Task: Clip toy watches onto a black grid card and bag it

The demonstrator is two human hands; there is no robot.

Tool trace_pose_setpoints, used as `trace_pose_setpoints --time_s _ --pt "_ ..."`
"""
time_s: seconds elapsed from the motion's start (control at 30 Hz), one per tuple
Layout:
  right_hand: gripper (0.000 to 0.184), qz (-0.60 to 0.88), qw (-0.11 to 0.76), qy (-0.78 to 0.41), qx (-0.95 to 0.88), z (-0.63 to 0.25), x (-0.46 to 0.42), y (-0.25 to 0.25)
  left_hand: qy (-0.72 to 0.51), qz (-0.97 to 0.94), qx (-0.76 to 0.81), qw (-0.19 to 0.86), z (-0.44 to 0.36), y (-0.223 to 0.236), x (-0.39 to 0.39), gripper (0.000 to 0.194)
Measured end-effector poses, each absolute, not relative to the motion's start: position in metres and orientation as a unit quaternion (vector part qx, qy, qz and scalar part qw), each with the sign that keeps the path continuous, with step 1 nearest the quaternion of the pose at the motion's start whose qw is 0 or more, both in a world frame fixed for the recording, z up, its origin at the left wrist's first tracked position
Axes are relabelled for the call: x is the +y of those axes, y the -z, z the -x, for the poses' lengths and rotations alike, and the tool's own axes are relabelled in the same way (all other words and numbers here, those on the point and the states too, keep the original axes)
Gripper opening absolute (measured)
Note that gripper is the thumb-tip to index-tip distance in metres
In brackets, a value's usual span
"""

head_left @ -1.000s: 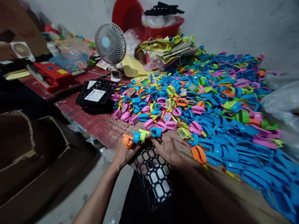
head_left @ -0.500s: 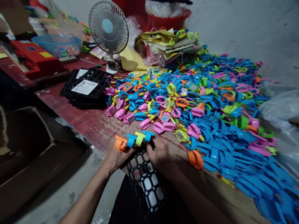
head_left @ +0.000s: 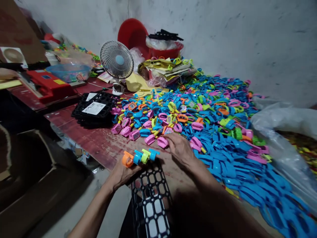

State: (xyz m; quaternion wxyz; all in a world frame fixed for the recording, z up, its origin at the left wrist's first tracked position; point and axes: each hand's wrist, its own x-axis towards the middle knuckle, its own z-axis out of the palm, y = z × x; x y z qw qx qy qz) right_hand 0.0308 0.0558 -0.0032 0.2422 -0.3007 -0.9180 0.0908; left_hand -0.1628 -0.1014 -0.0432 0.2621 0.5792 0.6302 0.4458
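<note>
Well, left grip holds black rack; right grip unclear; bag holds yellow pieces.

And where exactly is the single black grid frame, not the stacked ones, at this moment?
In the head view, the black grid frame is at lower centre, with the left hand at its far end and the right hand farther right.

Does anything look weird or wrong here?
The red tub behind the fan looks odd: it is tipped up so its opening faces outward. The tabletop near the left hand looks worn, its red surface patchy.
</note>
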Motion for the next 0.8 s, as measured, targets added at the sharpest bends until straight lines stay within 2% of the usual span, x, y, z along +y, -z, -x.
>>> trace_pose_setpoints --time_s 0.1,0.27,0.4,0.63,0.8 --pt "0.034 0.293 0.180 -0.077 -0.936 -0.023 0.053 0.006 -0.458 -0.564 0.645 0.238 0.163 0.046 -0.102 0.026" --pt "0.029 0.314 0.170 -0.102 -0.929 -0.023 0.051 0.001 -0.467 -0.538 0.662 0.234 0.165 0.057 -0.101 0.020" --pt "0.027 0.220 0.104 -0.124 -0.962 -0.020 0.075 -0.003 -0.456 -0.531 0.662 0.266 0.167 0.054 -0.100 0.021" --pt "0.021 0.212 0.134 -0.066 -0.966 -0.004 0.084 0.011 -0.463 -0.510 0.659 0.300 0.165 0.045 -0.098 0.025" --pt "0.036 0.132 0.079 -0.041 -0.987 0.011 0.086 0.011 -0.466 -0.514 0.670 0.264 0.167 0.048 -0.100 0.028"
